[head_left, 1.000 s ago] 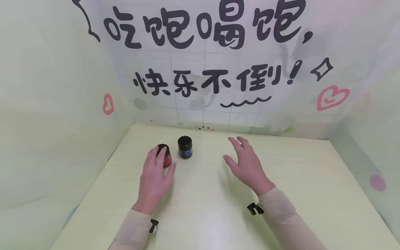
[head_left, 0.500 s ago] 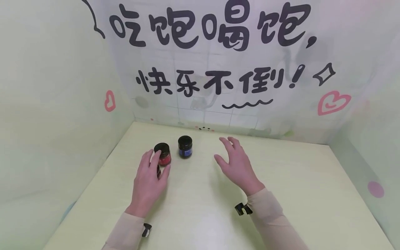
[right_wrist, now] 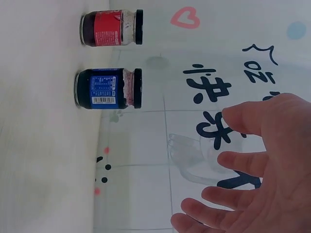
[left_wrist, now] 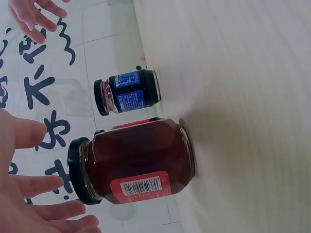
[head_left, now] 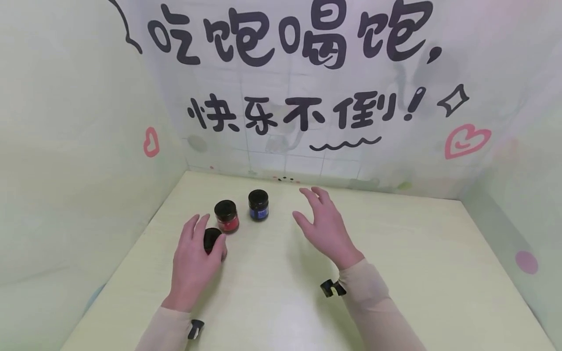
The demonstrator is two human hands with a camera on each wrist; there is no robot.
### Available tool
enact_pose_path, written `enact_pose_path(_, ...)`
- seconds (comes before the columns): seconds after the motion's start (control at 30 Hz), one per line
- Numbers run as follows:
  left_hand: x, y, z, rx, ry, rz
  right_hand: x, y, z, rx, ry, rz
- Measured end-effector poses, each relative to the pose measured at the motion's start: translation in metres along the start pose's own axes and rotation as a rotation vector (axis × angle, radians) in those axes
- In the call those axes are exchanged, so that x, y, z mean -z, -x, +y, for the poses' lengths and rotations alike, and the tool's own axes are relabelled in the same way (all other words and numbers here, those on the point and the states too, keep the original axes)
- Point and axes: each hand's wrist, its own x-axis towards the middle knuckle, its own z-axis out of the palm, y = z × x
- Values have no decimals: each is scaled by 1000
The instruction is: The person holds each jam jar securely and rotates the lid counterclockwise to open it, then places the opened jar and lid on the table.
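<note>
My left hand is around the black lid of the nearest jar, its fingers spread and loosely bent. In the left wrist view this jar stands upright on the table, filled with something dark reddish-brown, with a barcode on its red label; the fingertips show right by its lid. Just behind stands a jar with a red label, and to its right a dark jar with a blue label. To the right of the jars hovers my right hand, relaxed, holding nothing.
The jars stand on a pale table near its left side. Behind it hangs a white backdrop with large black characters, and pale panels close in the left and right sides. A black wrist clip sits under the right sleeve.
My left hand has drawn back leftward and toward me, uncovering the middle red-labelled jar and showing the nearest jar's lid. My right hand has drifted slightly left. The jars stay standing.
</note>
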Motion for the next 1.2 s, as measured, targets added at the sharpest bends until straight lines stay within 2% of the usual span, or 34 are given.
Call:
enact_pose_path(0.43, 8, 8, -8, 115, 64, -73, -14, -4, -28, 27, -56, -23)
enact_pose_path(0.6, 5, 9, -10, 138, 74, -94, -19, -4, -34, 29, -49, -46)
enact_pose_path(0.83, 1, 3, -14, 143, 87, -101, -19, -11, -40, 73, -10, -52)
enact_pose_path(1.2, -4, 4, -19, 232, 124, -155, -23, -12, -43, 109, 3, -72)
